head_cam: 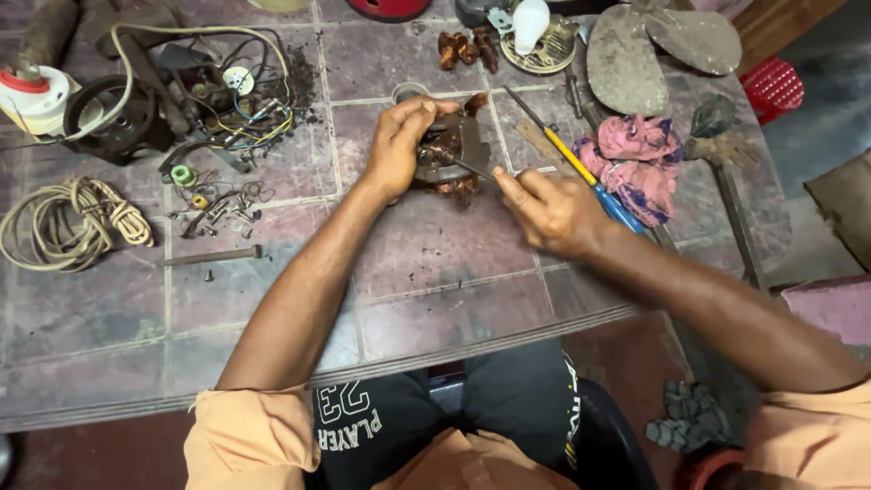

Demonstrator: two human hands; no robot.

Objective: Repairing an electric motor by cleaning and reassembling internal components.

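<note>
A small motor stator (pixel 451 156) with copper windings is held at the middle of the tiled table (pixel 272 299), raised slightly off its surface. It is gripped from the left and from above by the left hand (pixel 399 150), whose fingers (pixel 426 111) are curled and pressed together over the top of the metal body, the thumb being hidden behind it. A thin dark metal tool (pixel 472 167) is pinched between the thumb and forefinger of the right hand (pixel 552 210), the remaining fingers being folded into the palm; the tool's tip is seen touching the stator's windings on the right side. Just beside the right hand, a screwdriver with a yellow shaft sleeve and blue handle (pixel 585 172) is laid diagonally, its handle end resting against a crumpled pink cloth (pixel 635 159). Two dusty grey fan blades (pixel 658 45) are noted at the far right of the table, and a white bulb (pixel 530 22) lies on a round metal grille near them. Loose copper coils (pixel 466 47) are placed beyond the stator. At the left, a tangle of coloured wires (pixel 240 109), a round dark motor housing (pixel 113 113), a white and red roll (pixel 34 95), a coiled cream cord (pixel 73 222), scattered screws (pixel 218 209) and a single long bolt (pixel 213 257) are recorded. No packages or signs can be made out on the table. A red ribbed object (pixel 771 86) sits off the table at the right.
</note>
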